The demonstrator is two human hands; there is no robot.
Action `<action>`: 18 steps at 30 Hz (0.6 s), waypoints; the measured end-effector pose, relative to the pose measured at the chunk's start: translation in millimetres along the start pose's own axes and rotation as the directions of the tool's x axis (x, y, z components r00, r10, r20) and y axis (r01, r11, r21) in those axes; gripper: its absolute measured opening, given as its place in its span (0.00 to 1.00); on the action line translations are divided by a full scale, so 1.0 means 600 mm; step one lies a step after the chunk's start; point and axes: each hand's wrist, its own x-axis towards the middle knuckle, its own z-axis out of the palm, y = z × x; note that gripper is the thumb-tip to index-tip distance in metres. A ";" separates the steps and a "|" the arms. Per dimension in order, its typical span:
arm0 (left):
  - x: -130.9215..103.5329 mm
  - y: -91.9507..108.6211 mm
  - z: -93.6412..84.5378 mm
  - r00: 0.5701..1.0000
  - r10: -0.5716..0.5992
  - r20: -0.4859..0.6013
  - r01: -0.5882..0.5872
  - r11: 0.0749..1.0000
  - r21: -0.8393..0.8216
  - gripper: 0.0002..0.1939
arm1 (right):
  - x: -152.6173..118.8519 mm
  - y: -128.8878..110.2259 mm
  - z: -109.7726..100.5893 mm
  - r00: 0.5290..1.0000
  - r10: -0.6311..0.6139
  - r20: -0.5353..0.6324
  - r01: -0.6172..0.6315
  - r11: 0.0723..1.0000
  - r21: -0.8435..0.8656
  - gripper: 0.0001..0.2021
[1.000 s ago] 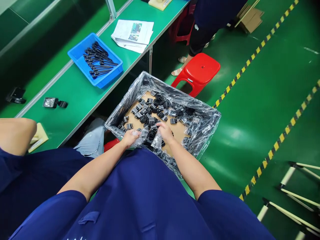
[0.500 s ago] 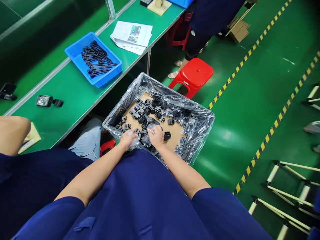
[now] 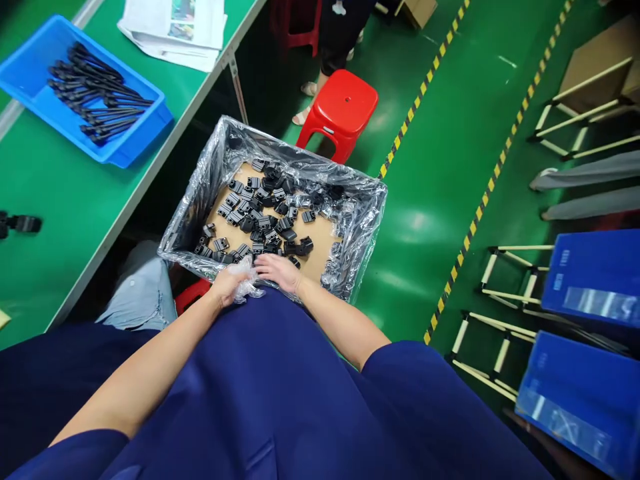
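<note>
Head view: a piece of crumpled clear plastic (image 3: 244, 277) is gripped in the fingers of the left hand (image 3: 227, 285), over the near edge of a box (image 3: 176, 235) lined with clear film. The right hand (image 3: 280, 272) is held just beside it at the same edge, its fingers open and stretched toward the plastic; whether the two are touching cannot be told.

Small black parts (image 3: 264, 223) are scattered and heaped on the brown bottom of the box, mostly from the far left corner to the near edge. Clear wrapped pieces (image 3: 334, 257) are gathered along its right side.

On the green bench (image 3: 60, 193) to the left, black rods (image 3: 100, 93) are piled in a blue tray (image 3: 117, 157), which is set by the front edge. Printed papers (image 3: 175, 33) are laid farther along that edge, and a dark object (image 3: 25, 224) is seen nearer, at the left of the view.

A red stool (image 3: 347, 100) is placed beyond the box, near the feet of a standing person (image 3: 337, 40). Two blue bins (image 3: 585, 400) are seen at the right, partly cut off.
</note>
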 end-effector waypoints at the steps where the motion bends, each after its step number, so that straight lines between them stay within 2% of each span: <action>1: 0.001 -0.001 0.000 0.999 0.004 -0.037 -0.004 1.000 -0.004 0.21 | -0.001 0.010 -0.037 0.991 0.004 -0.131 -0.028 0.983 -0.183 0.17; 2: 0.001 0.001 0.000 0.998 0.004 -0.056 -0.005 1.000 -0.013 0.21 | -0.003 0.021 -0.072 0.965 -0.006 -0.261 -0.097 0.919 -0.381 0.15; 3: 0.000 0.004 0.001 0.998 0.001 -0.061 -0.002 1.000 -0.026 0.20 | -0.006 0.035 -0.106 0.941 -0.007 -0.338 -0.192 0.811 -0.552 0.14; 4: -0.001 0.008 0.002 0.998 -0.002 -0.059 -0.001 0.999 -0.039 0.19 | -0.011 0.049 -0.134 0.933 0.009 -0.361 -0.265 0.695 -0.668 0.16; 6: -0.005 0.018 0.005 0.997 -0.007 -0.073 0.002 0.998 -0.066 0.18 | -0.023 0.082 -0.172 0.935 0.070 -0.347 -0.323 0.568 -0.757 0.19; 7: -0.008 0.022 0.007 0.996 -0.009 -0.084 0.003 0.997 -0.077 0.18 | -0.029 0.097 -0.183 0.937 0.092 -0.336 -0.329 0.556 -0.763 0.19; 10: -0.014 0.027 0.012 0.996 -0.002 -0.084 -0.006 0.996 -0.085 0.17 | -0.041 0.131 -0.190 0.924 0.108 -0.368 -0.363 0.556 -0.748 0.08; 12: -0.016 0.025 0.015 0.998 0.014 -0.054 -0.019 0.997 -0.081 0.18 | -0.041 0.139 -0.187 0.905 0.089 -0.417 -0.388 0.575 -0.720 0.09; 14: -0.013 0.022 0.015 0.998 0.043 -0.036 -0.045 0.995 -0.084 0.21 | -0.037 0.133 -0.186 0.886 0.051 -0.461 -0.390 0.621 -0.680 0.09; 16: -0.007 0.019 0.014 0.996 0.066 -0.062 -0.071 0.995 -0.068 0.22 | -0.033 0.120 -0.188 0.879 0.006 -0.477 -0.358 0.670 -0.651 0.07; 18: 0.000 0.017 0.013 0.990 0.091 -0.112 -0.089 0.996 0.020 0.20 | -0.030 0.102 -0.188 0.874 -0.039 -0.485 -0.283 0.770 -0.572 0.06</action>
